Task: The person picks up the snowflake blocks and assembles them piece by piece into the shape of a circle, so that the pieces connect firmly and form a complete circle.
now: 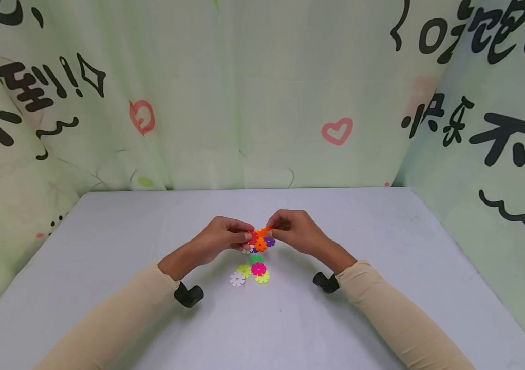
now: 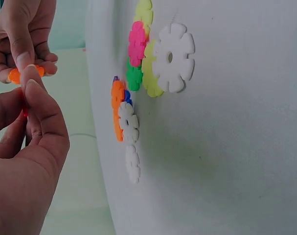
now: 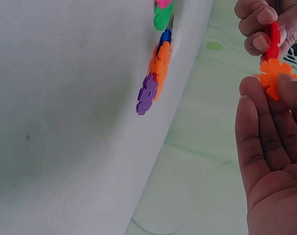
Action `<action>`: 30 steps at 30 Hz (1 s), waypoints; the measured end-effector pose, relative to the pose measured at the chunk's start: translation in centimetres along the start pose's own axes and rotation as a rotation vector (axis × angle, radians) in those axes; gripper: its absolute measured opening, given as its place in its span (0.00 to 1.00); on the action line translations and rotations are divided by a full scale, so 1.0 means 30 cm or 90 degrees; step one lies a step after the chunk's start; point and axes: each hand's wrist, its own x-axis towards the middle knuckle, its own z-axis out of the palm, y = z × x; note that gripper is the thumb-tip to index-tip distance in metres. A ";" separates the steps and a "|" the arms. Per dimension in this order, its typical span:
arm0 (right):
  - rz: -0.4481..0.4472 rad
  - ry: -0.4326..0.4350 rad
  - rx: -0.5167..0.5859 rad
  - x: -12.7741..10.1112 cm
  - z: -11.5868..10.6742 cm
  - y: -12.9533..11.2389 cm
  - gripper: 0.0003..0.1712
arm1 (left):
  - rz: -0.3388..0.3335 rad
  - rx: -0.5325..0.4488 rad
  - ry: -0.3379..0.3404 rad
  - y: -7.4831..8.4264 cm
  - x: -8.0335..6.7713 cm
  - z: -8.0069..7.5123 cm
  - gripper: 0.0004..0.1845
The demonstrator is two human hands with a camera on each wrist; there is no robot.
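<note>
My left hand (image 1: pixel 223 239) pinches a red notched disc (image 3: pixel 273 41), seen nearly edge-on in the right wrist view. Between the thumb and fingers of my right hand (image 1: pixel 297 231) is an orange notched disc (image 3: pixel 275 77). The two discs meet at their rims, held up above the table. Below them lie more flower-shaped discs: orange (image 1: pixel 260 244), purple (image 3: pixel 147 95), blue (image 2: pixel 127 97) and white (image 2: pixel 128 122). Nearer the person, a pink disc (image 1: pixel 258 269) overlaps green (image 1: pixel 255 259) and yellow (image 1: pixel 262 278) ones, beside a white disc (image 1: pixel 237 279).
The white table (image 1: pixel 151 221) extends to a pale green curtain (image 1: pixel 244 92) at the back and sides, printed with black characters and red hearts. A black wrist mount (image 1: pixel 188 295) sits by the left cuff, another mount (image 1: pixel 325 282) by the right.
</note>
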 end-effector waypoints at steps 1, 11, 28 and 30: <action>0.004 0.000 -0.001 0.000 0.001 -0.002 0.04 | 0.002 -0.006 -0.005 -0.009 0.006 -0.003 0.15; -0.023 -0.023 0.034 -0.009 0.007 -0.002 0.04 | -0.011 -0.002 -0.004 -0.040 0.029 -0.015 0.12; -0.110 -0.016 -0.030 -0.023 0.028 -0.022 0.04 | 0.000 -0.043 0.023 -0.057 0.020 0.010 0.10; -0.107 -0.016 -0.020 -0.017 0.027 -0.026 0.03 | -0.001 -0.045 0.036 -0.049 0.023 0.009 0.10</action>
